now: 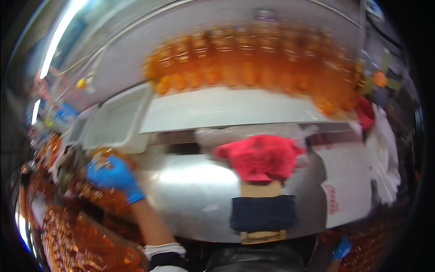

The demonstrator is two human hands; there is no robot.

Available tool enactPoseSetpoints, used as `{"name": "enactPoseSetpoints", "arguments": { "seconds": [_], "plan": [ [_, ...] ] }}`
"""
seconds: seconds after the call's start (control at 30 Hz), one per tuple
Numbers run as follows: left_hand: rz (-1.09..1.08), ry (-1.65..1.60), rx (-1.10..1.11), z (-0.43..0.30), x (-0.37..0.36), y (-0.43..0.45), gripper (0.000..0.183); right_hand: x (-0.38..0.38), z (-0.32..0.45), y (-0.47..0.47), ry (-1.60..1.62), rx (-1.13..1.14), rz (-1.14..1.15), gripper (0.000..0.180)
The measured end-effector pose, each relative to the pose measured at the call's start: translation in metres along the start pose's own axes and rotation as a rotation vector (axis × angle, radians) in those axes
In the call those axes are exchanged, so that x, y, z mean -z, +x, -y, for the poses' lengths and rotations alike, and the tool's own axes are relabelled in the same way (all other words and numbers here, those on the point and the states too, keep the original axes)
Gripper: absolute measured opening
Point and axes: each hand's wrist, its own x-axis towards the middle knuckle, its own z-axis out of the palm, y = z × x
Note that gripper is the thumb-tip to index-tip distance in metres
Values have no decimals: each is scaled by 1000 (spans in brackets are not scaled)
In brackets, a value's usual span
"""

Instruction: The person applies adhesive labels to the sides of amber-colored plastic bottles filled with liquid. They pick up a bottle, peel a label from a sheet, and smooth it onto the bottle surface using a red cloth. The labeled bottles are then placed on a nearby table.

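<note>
My left hand [114, 176], in a blue glove, is at the left end of the metal table [190, 204]. Its fingers are bent at the neck of an amber bottle, but blur hides whether they grip it. Low on the right, below the table's edge, is my right hand [342, 247], also gloved in blue, beside a mass of amber bottles [367, 244]; its fingers are too small and blurred to read. Between the hands, a red cloth [261, 156] lies bunched on the table, with a dark folded cloth [263, 212] over a tan board nearer to me.
A row of amber bottles [246, 64] stands on a white shelf [231, 105] at the back. A white plastic bin [115, 119] is at the back left. Many amber bottles [74, 238] fill the lower left. White sacking [350, 183] with red print covers the table's right side.
</note>
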Motion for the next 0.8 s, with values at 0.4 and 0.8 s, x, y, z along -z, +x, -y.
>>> {"name": "enactPoseSetpoints", "arguments": {
  "seconds": [0.4, 0.8],
  "plan": [
    [133, -165, 579, 22, 52, -43, 41, 196, 77, 10, 1116, -390, -391, 27],
    [533, -927, 710, -74, 144, -47, 43, 251, 216, 76, 42, 1304, 333, 42]
  ]
}}
